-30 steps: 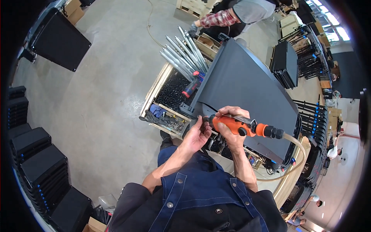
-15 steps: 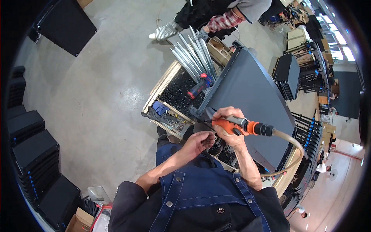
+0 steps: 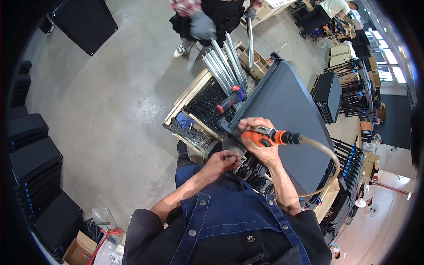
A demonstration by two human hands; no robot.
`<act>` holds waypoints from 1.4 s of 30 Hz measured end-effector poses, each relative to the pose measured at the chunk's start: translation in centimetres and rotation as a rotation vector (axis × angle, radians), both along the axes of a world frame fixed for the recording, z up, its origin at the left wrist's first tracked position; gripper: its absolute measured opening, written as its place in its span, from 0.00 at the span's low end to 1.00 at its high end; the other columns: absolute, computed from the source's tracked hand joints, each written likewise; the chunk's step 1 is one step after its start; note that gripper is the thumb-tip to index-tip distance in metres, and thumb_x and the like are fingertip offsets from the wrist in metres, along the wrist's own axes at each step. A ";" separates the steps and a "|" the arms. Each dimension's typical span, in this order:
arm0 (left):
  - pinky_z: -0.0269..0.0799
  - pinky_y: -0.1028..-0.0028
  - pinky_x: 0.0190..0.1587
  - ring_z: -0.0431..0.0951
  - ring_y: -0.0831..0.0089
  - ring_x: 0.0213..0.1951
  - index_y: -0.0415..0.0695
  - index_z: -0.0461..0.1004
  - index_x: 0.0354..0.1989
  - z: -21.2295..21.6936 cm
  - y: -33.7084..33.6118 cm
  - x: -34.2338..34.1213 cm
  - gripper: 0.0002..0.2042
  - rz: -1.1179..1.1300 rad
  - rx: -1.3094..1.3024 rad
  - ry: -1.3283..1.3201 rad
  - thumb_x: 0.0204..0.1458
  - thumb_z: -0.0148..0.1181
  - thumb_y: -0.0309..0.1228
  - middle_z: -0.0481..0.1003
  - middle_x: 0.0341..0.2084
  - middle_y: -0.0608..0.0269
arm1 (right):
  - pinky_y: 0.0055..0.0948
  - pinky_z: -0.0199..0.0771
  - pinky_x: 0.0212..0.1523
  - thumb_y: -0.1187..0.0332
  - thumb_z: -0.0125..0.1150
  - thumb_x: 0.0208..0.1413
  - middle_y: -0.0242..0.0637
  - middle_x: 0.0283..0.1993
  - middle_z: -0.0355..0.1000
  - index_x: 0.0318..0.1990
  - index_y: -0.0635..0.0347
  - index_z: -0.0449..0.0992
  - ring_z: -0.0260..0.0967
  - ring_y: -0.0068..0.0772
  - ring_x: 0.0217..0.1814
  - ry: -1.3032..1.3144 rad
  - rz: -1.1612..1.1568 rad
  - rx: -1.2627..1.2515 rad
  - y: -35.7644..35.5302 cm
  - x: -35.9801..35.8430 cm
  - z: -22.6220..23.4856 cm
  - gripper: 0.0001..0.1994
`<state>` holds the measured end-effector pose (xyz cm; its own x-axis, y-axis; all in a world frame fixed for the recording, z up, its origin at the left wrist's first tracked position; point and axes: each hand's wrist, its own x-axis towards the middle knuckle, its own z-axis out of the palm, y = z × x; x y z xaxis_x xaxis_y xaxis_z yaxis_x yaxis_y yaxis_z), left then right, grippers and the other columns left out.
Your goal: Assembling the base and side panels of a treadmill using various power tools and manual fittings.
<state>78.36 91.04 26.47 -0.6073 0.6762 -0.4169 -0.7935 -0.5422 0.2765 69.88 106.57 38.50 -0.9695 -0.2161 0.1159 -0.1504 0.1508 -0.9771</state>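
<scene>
My right hand (image 3: 261,143) is wrapped round an orange air tool (image 3: 265,137), with a tan hose (image 3: 327,152) running from its back end. The tool is over the near-left corner of a large dark grey panel (image 3: 287,106); its tip is hidden. Close beside it, my left hand (image 3: 223,162) has its fingertips pinched together; anything between them is too small to make out. Left of the panel, a red and blue power tool (image 3: 228,102) lies over a bin of small black parts (image 3: 201,104).
A co-worker's grey gloved hand (image 3: 203,26) is above several silver metal tubes (image 3: 221,66) at the far side. A tray holds dark gloves (image 3: 183,128). Stacked black panels (image 3: 37,159) stand at left; more dark panels (image 3: 327,95) stand at right.
The co-worker has moved left, and one tube now stands apart from the bundle. My left hand has shifted slightly; the orange air tool stays near the panel's corner.
</scene>
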 end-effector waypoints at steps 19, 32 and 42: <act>0.73 0.73 0.40 0.76 0.75 0.37 0.43 0.75 0.48 -12.9 22.2 13.0 0.13 -0.807 -0.491 -0.073 0.65 0.53 0.39 0.77 0.37 0.66 | 0.40 0.80 0.45 0.78 0.66 0.52 0.37 0.38 0.69 0.47 0.62 0.65 0.75 0.34 0.38 -0.078 -1.706 -0.293 20.7 38.6 -1.5 0.18; 0.77 0.67 0.44 0.78 0.70 0.33 0.48 0.79 0.46 -27.9 36.9 20.9 0.08 -0.586 -0.994 -0.234 0.61 0.60 0.33 0.78 0.32 0.67 | 0.25 0.74 0.42 0.72 0.76 0.45 0.32 0.37 0.75 0.44 0.64 0.73 0.70 0.20 0.38 -0.323 -1.912 0.070 46.7 61.7 -13.6 0.20; 0.75 0.62 0.44 0.76 0.62 0.45 0.51 0.74 0.45 -24.9 34.8 20.1 0.09 -0.624 -0.992 -0.013 0.62 0.54 0.38 0.76 0.36 0.64 | 0.39 0.74 0.43 0.75 0.68 0.45 0.44 0.40 0.74 0.42 0.60 0.73 0.73 0.49 0.42 -0.404 -1.717 0.271 61.4 63.9 -24.8 0.15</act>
<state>98.49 125.84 1.58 -0.2773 0.2306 -0.9327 -0.8516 0.3905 0.3497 133.77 167.94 13.66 -0.0621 0.9977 -0.0267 0.5521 0.0121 -0.8337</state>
